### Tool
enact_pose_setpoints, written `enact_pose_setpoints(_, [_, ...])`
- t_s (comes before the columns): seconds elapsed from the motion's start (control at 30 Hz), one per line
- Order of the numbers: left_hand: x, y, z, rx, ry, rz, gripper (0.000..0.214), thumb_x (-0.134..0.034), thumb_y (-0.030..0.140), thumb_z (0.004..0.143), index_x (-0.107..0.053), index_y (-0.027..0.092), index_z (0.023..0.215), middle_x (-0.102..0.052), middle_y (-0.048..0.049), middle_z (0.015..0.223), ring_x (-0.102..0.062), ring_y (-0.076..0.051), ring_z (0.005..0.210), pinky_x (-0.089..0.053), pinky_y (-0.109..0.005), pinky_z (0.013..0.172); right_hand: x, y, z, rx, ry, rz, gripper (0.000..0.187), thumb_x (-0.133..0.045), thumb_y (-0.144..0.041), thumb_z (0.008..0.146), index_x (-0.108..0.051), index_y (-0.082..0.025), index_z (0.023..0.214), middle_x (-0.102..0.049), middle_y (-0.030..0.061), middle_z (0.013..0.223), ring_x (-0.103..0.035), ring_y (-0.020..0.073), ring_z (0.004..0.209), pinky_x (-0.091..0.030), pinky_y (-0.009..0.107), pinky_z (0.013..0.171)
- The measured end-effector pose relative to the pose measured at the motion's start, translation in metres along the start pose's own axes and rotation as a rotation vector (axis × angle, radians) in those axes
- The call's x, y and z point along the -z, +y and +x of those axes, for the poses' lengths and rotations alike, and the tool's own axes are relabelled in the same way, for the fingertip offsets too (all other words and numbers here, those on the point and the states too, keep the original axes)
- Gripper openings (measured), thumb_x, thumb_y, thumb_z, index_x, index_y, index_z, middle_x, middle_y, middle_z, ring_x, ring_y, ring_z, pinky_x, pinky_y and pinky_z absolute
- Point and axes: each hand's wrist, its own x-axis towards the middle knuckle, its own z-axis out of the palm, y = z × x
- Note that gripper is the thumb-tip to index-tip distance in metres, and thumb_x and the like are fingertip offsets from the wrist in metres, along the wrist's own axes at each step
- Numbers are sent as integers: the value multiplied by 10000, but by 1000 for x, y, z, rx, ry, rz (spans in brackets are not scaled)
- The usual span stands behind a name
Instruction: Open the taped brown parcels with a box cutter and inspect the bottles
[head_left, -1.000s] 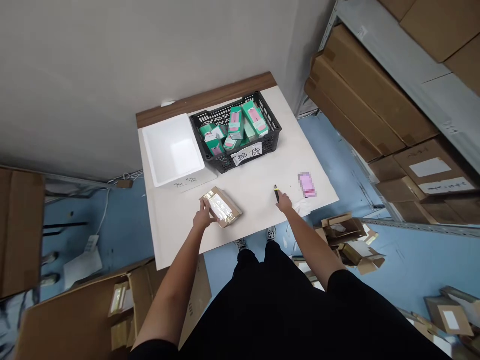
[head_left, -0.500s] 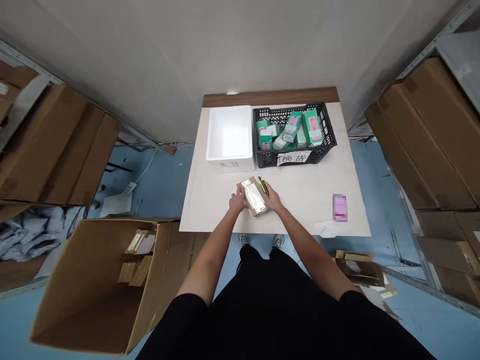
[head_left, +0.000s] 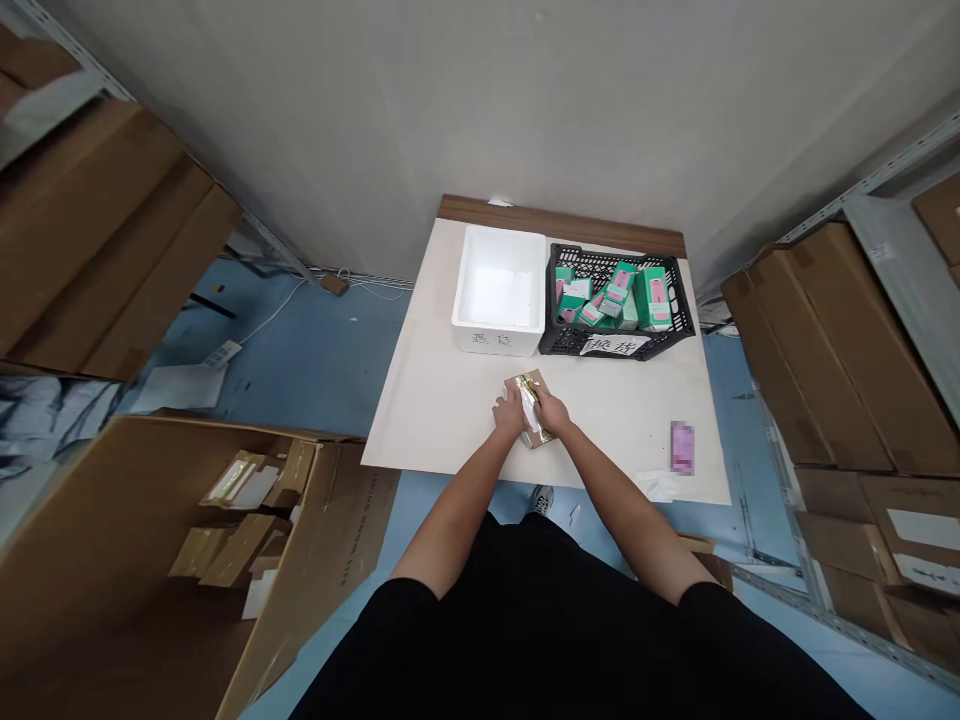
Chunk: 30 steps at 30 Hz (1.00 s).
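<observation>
A small brown taped cardboard parcel (head_left: 529, 397) lies on the white table (head_left: 442, 410) near its front edge. My left hand (head_left: 509, 415) grips the parcel's left side with curled fingers. My right hand (head_left: 553, 412) rests closed on the parcel's right side; a pen-like tool seen earlier in it is hard to make out now. Both hands meet over the parcel.
A white foam box (head_left: 499, 290) and a black crate (head_left: 679, 318) of green and pink cartons stand at the table's back. A pink item (head_left: 682, 447) lies at the right. A large open carton (head_left: 150, 560) with parcels sits on the floor at left. Shelves of cardboard boxes (head_left: 832, 360) flank both sides.
My right hand came in from the right with a pen-like tool and now sits on the parcel next to my left hand. The view has swung left and pulled back.
</observation>
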Motion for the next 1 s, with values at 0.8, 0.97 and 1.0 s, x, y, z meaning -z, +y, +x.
enact_pose_setpoints(0.8, [7,-16,-6,-61,55,29,1327,-866,634,726,-98,296,1754,16,-108,1842,-435,-430,1471,-526,-494,1099,56,25,-131,-311,-492,-135,552,-609,-179,946,-574,-258,1491,-734,154,1238,-746,269,847,-560,342,691])
enact_pose_setpoints(0.97, [-5,0,-18,-22,98,65,1307,-816,687,768,-94,224,1754,-47,-187,1825,-459,-428,1460,-530,-476,1087,39,60,-128,-367,27,43,697,-492,-382,1085,-228,-249,1716,-745,138,1300,-727,293,1137,-535,329,877])
enact_pose_setpoints(1.0, [-12,7,-24,-7,111,78,1285,-781,706,795,-100,187,1753,-77,-220,1814,-455,-434,1464,-516,-484,1102,33,64,-121,-393,73,92,758,-507,-449,1084,-177,-230,1731,-744,141,1308,-724,296,1153,-534,329,890])
